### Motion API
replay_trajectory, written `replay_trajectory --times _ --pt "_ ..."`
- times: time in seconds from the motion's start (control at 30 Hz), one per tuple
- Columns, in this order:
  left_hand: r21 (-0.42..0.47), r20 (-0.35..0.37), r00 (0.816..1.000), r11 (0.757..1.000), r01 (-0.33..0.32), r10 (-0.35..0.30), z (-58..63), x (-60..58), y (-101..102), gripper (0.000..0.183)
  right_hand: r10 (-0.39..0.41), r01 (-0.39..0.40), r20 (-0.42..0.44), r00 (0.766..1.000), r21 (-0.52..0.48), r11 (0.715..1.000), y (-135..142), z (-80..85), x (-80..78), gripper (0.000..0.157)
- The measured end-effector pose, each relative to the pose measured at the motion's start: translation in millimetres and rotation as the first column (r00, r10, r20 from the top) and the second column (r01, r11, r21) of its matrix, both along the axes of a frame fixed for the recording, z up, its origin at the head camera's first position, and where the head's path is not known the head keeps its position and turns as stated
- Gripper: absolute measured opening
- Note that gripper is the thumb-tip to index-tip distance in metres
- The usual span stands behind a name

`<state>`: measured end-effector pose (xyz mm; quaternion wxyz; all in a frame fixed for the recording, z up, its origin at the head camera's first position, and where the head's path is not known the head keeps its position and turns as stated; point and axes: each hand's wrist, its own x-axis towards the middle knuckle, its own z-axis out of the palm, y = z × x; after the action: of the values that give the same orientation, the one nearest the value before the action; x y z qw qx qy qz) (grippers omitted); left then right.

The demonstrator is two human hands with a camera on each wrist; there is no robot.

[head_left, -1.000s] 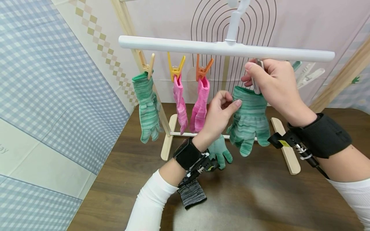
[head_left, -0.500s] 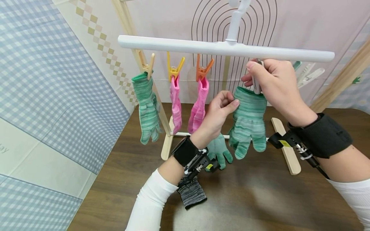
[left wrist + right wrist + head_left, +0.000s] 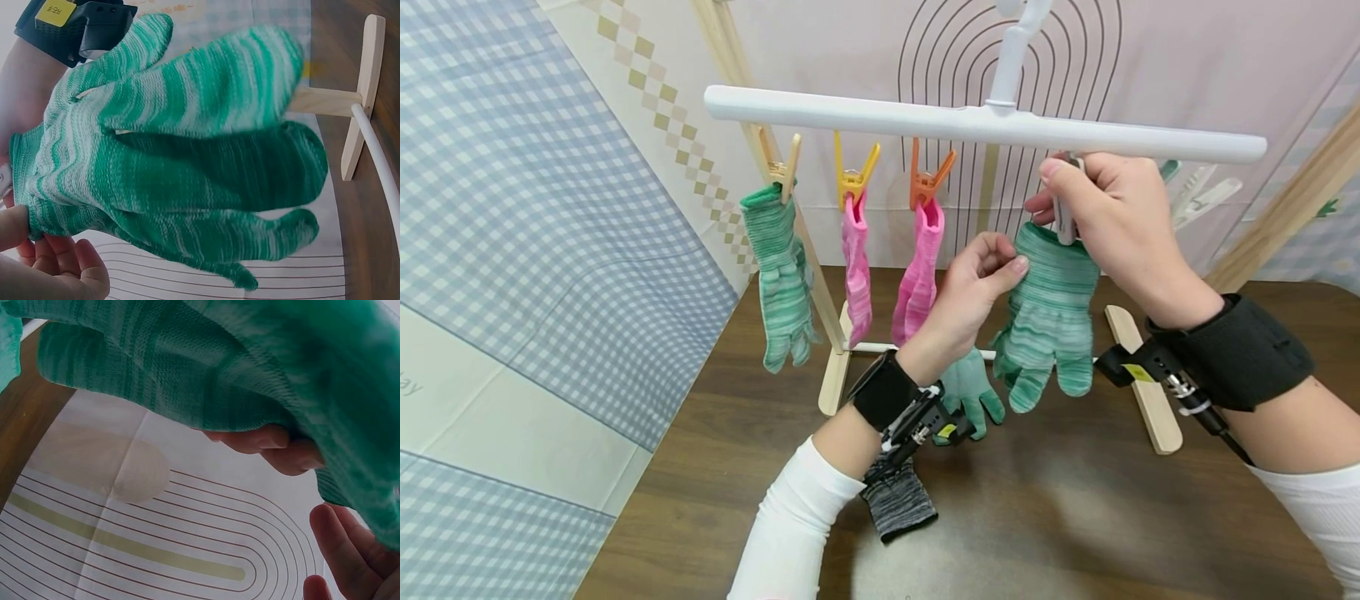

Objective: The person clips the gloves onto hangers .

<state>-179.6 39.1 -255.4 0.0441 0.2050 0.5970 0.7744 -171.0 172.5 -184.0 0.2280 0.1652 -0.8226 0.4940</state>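
A striped green knit glove [image 3: 1052, 317] hangs fingers down below the white bar, at the right in the head view. My left hand [image 3: 972, 292] pinches the left edge of its cuff between thumb and fingers. Just under the bar, my right hand [image 3: 1123, 221] grips a grey clothespin [image 3: 1064, 212], whose lower end is at the cuff's upper edge. Several fingers of the glove [image 3: 206, 150] spread across the left wrist view, with my left hand [image 3: 53, 269] at its cuff. In the right wrist view the glove [image 3: 169, 375] covers much of the top.
From the white bar [image 3: 880, 117] hang another green glove [image 3: 782, 283] on a wooden clothespin and two pink knit pieces [image 3: 919, 271] on yellow and orange ones. White clothespins [image 3: 1206, 200] hang at right. On the table lie a green glove [image 3: 973, 392] and a grey knit piece [image 3: 901, 504].
The glove's cuff and my left hand have shifted slightly right, and the glove has turned a little. The pink pieces have swung slightly. My right hand stays put with the clothespin.
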Motion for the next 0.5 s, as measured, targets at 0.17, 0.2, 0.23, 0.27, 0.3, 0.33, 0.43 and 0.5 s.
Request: replay_trajectory --times 0.17,0.2,0.23,0.27,0.3,0.33,0.43,0.5 --pt "0.034 0.015 1.0 0.999 -0.002 0.001 2.3 1.3 2.0 0.006 -0.002 0.002 0.007 1.0 -0.002 1.0 0.0 0.2 0.8 0.039" --pt "0.042 0.02 1.0 0.999 -0.003 0.002 2.7 1.5 2.7 0.006 -0.004 0.004 0.008 1.0 -0.003 1.0 -0.1 0.3 0.9 0.04" --pt "0.052 0.026 1.0 0.999 -0.004 0.003 3.0 1.7 3.6 0.007 -0.004 0.004 0.01 1.0 -0.006 1.0 -0.2 0.4 0.9 0.04" --pt "0.061 0.029 1.0 0.998 -0.006 0.004 3.3 1.8 4.4 0.007 -0.004 0.005 0.012 1.0 -0.01 1.0 -0.3 0.5 0.9 0.041" --pt "0.071 0.033 0.999 0.997 -0.009 0.006 3.6 2.1 5.4 0.008 -0.005 0.005 0.013 1.0 -0.015 1.0 -0.5 0.4 0.8 0.041" --pt "0.079 0.036 0.999 0.997 -0.013 0.011 4.0 2.4 6.2 0.008 -0.005 0.005 0.013 1.0 -0.02 1.0 -0.7 0.4 0.8 0.041" --pt "0.104 0.048 0.999 0.994 -0.029 0.024 4.6 2.7 8.6 0.009 -0.005 0.005 0.015 1.0 -0.026 1.0 -0.7 0.0 0.3 0.04" --pt "0.12 0.06 0.998 0.992 -0.04 0.033 5.2 2.8 10.0 0.01 -0.007 0.008 0.016 1.0 -0.031 1.0 -0.8 0.0 0.1 0.038"
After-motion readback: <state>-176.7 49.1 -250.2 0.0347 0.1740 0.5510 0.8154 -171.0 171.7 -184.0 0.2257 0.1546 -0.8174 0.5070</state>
